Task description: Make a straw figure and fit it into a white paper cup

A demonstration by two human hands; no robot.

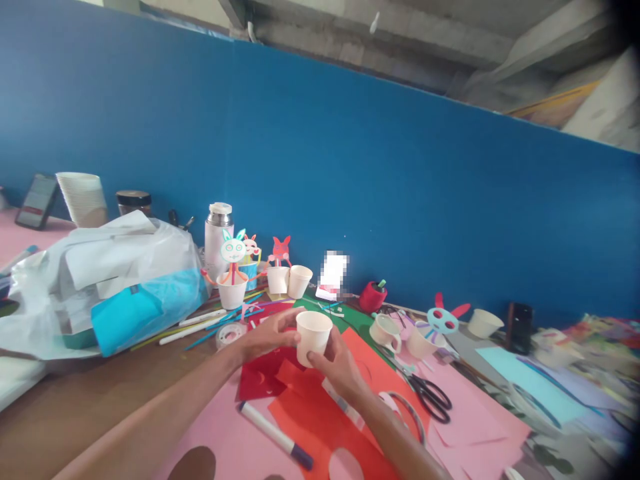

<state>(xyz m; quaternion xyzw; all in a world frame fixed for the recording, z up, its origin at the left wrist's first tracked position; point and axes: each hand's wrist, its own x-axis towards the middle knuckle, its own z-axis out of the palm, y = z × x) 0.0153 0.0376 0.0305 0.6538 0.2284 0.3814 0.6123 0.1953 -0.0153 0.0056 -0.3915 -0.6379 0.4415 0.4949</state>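
A brown table (100, 400) with smooth top is carrying many things. On its left part, a big clear plastic bag (125, 273) is resting, and beside it a pale pink cylindrical flask (214, 241) with a white lid (221, 209) is standing upright. Two slim white pens (175, 337) are lying near the bag. A pink paper sheet (225, 433), an orange paper sheet (295, 407) and a green paper sheet (356, 320) are lying flat, partly overlapping.

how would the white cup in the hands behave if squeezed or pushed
The white cup looks like thin paper, so it is probably light and may dent if squeezed. Its narrower base suggests it could tip when pushed.
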